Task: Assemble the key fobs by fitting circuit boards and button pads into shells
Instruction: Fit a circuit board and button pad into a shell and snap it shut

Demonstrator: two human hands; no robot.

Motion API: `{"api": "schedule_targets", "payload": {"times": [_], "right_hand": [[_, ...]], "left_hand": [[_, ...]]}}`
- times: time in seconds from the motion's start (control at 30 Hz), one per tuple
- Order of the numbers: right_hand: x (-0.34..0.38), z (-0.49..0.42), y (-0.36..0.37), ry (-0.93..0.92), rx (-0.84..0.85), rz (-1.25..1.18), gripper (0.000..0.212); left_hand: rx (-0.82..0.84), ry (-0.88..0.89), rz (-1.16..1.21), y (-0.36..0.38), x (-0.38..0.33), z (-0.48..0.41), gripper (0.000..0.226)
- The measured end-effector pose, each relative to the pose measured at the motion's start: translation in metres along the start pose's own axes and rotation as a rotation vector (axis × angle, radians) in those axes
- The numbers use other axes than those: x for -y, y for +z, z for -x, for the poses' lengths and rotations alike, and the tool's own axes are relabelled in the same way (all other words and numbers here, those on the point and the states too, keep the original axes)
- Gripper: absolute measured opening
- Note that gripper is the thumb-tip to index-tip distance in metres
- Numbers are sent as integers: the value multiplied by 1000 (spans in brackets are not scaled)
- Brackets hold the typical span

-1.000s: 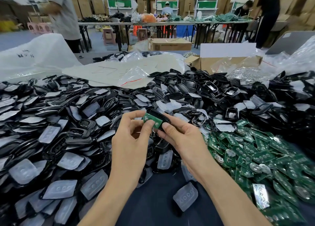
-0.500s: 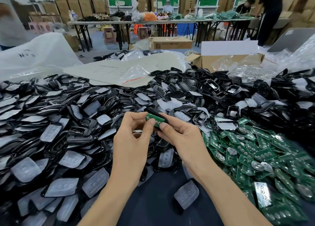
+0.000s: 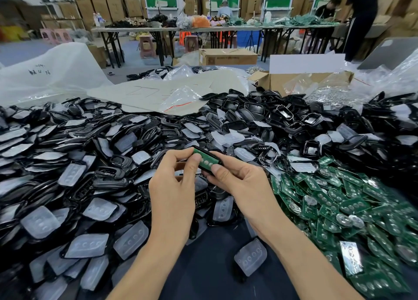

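A dark table (image 3: 210, 268) lies buried under a heap of black shells (image 3: 248, 109) and translucent button pads (image 3: 40, 223), with a pile of green circuit boards (image 3: 339, 209) at right. Above the centre, the left hand (image 3: 174, 186) and right hand (image 3: 244, 182) each fasten their grip on a single shell (image 3: 210, 152), thumbs on the green board (image 3: 204, 160) lying in it.

The thumbs of the left hand (image 3: 174, 186) and right hand (image 3: 239, 184) cover both ends of the circuit board (image 3: 203, 160) in the shell (image 3: 205, 170). Their fingers behind the shell are hidden. Right of the shell, the green board pile (image 3: 339, 209) runs off the frame. Far left of the shell, the cartons (image 3: 20, 21) are blurred.
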State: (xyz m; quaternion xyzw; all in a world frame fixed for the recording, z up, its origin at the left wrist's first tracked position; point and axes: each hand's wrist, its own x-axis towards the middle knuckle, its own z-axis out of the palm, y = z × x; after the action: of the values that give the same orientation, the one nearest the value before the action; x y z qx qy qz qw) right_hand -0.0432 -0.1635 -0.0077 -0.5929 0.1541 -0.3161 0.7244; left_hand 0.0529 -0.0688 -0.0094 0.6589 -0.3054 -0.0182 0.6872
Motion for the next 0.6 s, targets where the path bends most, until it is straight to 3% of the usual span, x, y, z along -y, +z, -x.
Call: {"api": "schedule_targets", "payload": {"times": [0.37,0.6], "right_hand": [[6,1,-1,13,6,13,28],[10,2,-3,-5,-6,-5,24]], "left_hand": [[88,-85,85,-3,-7,-5,22],[172,-104,143,-5,-12,-7,15]]}}
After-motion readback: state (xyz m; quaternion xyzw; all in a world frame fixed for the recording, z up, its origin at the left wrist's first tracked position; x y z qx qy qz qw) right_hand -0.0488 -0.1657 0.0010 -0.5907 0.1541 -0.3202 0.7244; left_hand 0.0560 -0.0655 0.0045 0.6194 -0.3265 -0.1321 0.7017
